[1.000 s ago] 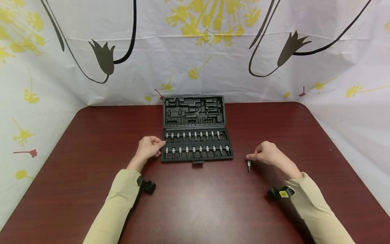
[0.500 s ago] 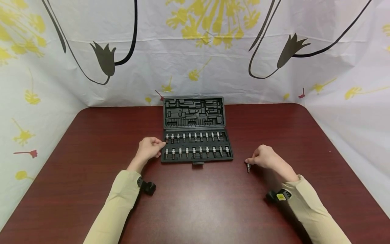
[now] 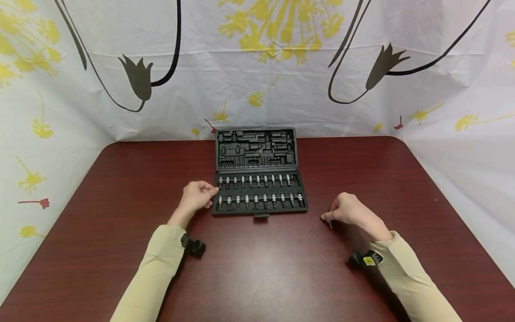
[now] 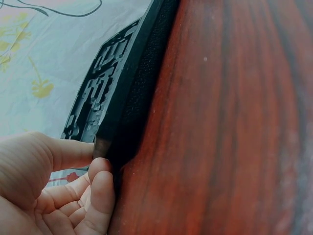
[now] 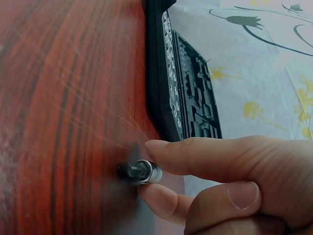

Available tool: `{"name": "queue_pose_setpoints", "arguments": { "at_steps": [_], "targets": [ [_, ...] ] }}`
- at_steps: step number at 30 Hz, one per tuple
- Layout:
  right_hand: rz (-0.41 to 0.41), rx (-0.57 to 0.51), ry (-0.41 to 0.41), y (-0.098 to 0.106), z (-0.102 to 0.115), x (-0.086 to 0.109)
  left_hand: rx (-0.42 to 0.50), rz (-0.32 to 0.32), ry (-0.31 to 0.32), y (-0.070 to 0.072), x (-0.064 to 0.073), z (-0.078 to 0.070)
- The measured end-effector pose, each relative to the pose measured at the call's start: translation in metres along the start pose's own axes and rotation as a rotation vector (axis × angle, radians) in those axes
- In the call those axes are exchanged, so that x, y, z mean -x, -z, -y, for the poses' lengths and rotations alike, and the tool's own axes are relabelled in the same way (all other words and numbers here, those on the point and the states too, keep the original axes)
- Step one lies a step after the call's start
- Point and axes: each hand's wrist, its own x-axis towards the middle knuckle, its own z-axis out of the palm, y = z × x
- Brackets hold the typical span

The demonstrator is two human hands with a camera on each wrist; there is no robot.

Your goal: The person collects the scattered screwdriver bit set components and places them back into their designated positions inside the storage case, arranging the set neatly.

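An unfolded black plastic case (image 3: 257, 213) lies on the table, its tray holding two rows of silver bit sockets (image 3: 256, 200). At the tray's left side, my left hand (image 3: 197, 195) grips the edge; the left wrist view has thumb and fingertips around the case corner (image 4: 101, 144). Right of the case, my right hand (image 3: 347, 210) pinches one bit socket (image 3: 330, 224) low over the table. In the right wrist view that bit socket (image 5: 150, 171) sits between thumb and fingertip, its dark bit pointing away from the palm; the bit's tip is blurred.
The case's moulded lid (image 3: 256, 147) leans back near the table's far edge. Behind it hangs a white cloth (image 3: 257, 85) with printed flowers. Dark red wood of the table (image 3: 261, 268) spans the space between both arms. Each wrist wears a small black camera (image 3: 194, 246).
My right hand has shifted slightly left and toward me, and the bit socket has turned and is more covered by the fingers. My left hand stays on the case edge.
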Motion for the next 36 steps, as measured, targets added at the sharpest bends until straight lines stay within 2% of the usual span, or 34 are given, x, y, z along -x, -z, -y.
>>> {"name": "queue_pose_setpoints", "arguments": {
  "at_steps": [10, 18, 36],
  "targets": [
    [-0.006, -0.008, 0.041, -0.001, -0.002, -0.001, -0.004, -0.006, 0.000, 0.000, -0.001, 0.001],
    [-0.014, -0.050, -0.011, 0.005, -0.004, -0.009, -0.001, -0.013, 0.000, 0.000, 0.000, 0.000],
    [-0.020, -0.070, -0.018, 0.012, 0.006, -0.031, 0.018, -0.012, -0.012, 0.000, 0.002, -0.002]
  ]
}}
